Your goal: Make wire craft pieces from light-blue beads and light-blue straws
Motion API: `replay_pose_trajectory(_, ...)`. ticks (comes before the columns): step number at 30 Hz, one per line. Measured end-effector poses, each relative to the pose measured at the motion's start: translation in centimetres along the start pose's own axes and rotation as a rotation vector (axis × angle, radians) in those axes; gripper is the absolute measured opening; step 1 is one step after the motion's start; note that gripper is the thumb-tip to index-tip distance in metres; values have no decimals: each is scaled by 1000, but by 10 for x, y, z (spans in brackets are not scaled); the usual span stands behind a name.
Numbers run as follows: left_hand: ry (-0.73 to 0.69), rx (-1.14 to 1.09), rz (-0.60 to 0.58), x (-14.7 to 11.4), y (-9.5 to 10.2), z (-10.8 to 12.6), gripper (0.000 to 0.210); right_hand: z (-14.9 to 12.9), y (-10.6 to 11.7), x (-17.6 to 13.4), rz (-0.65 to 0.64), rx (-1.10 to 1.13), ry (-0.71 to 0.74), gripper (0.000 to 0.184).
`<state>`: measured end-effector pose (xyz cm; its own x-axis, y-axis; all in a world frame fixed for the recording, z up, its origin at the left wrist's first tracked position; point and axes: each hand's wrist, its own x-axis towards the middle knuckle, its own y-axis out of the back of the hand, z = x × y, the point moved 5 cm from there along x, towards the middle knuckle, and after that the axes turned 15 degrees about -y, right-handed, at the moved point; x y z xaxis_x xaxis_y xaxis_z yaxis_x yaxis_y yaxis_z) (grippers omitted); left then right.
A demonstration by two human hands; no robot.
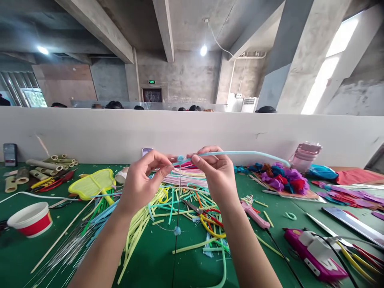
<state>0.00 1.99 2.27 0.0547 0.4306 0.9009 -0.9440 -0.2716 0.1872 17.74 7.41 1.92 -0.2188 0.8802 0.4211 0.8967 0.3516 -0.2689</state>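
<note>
A light blue pipe cleaner stretches between my hands and trails off to the right in a long curve. My left hand pinches it just left of a small blue tuft. On the other side of that tuft, my right hand has the same pipe cleaner between thumb and fingers. The tuft sits at the upper end of a thin dark wire, which hangs down towards me. Lower on this wire is a second blue tuft. Yellow-green pipe cleaners lie below my hands.
Scissors, a pink glue gun and a magenta power strip lie on the green table. At left are a paper cup, metal wires and a yellow net-like shape. Purple petals and a bottle stand right.
</note>
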Motion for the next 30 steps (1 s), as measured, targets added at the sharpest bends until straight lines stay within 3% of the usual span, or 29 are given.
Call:
replay_pose_trajectory(10, 4, -6, 14, 2, 3, 5, 9, 3, -2, 1, -14, 42, 30, 18)
replay_pose_trajectory(19, -9, 27, -10, -1, 5, 15, 10, -4, 3, -6, -198, -110, -96, 15)
replay_pose_trajectory(25, -79, 77, -16, -2, 2, 23, 8, -4, -8, -8, -200, -145, -111, 22)
replay_pose_trajectory(30, -186, 145, -65, -1, 0, 26, 8, -8, -10, -12, -200, -158, -36, 15)
